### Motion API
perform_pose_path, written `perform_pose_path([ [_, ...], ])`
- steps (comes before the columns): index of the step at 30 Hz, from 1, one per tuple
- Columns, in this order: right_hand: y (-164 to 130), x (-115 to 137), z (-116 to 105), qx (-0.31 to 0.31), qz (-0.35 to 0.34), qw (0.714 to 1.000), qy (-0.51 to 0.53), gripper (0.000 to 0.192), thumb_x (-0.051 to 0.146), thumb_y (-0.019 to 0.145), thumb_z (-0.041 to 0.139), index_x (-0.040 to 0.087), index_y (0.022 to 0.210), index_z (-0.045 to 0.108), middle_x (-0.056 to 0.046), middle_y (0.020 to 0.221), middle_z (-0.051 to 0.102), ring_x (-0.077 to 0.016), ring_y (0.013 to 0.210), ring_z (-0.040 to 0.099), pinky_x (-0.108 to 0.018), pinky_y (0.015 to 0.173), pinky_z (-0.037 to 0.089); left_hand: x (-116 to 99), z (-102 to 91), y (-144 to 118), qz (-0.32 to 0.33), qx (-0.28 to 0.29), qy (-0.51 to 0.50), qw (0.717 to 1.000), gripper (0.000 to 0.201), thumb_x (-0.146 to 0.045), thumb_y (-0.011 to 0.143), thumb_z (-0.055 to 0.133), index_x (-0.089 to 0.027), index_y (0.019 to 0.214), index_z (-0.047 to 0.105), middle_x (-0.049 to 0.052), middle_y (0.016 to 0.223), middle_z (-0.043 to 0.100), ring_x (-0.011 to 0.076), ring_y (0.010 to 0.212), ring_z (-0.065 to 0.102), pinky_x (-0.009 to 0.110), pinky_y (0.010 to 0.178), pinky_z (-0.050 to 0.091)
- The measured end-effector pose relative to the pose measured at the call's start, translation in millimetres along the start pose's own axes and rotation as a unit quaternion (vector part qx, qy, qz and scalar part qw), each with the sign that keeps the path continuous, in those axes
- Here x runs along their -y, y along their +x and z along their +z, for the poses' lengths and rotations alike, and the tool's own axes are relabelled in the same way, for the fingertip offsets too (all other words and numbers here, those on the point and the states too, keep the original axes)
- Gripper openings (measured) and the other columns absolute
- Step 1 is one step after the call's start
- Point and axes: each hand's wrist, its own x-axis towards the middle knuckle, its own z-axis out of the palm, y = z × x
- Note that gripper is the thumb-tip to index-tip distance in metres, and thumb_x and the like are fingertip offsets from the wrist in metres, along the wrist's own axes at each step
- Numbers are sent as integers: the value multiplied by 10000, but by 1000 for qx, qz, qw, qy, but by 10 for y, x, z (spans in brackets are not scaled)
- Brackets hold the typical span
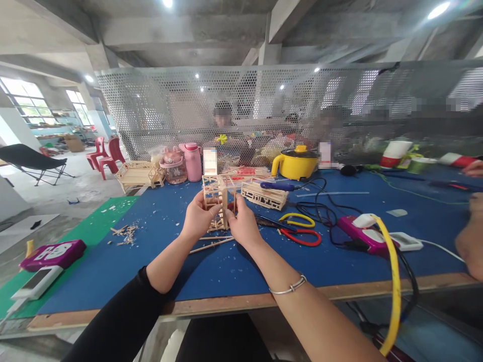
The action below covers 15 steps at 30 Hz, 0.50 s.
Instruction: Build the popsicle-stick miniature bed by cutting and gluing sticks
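Observation:
Between my two hands stands a small frame built from thin wooden sticks (217,193), held upright over the blue table mat. My left hand (199,217) grips its left side, thumb across the front. On the right side my right hand (243,218) closes round the frame's edge, its far fingers partly hidden. Loose wooden sticks (211,244) lie on the mat just below. Right of my right hand are scissors (302,233) with red and yellow handles. A second stick-built piece (264,195) rests behind, with a blue-handled tool (277,186) on top of it.
A yellow electric pot (298,165), a pink bottle (193,162) and another wooden model (136,176) line the back, before a perforated screen (181,105). Cables and a purple power strip (368,235) lie at right, near another person's arm (470,236). Wood scraps (126,234) lie left.

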Motion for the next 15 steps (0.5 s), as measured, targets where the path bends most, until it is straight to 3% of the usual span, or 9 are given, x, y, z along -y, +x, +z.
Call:
perform_pose_path([
  [15, 4, -15, 13, 3, 10, 1000, -13, 493, 173, 797, 512, 180, 1276, 397, -71, 894, 659, -205, 785, 612, -326, 718, 461, -34, 9, -19, -22, -13, 9, 1000, 410, -180, 623, 696, -169, 1007, 553, 8, 789, 686, 157, 773, 659, 298, 747, 509],
])
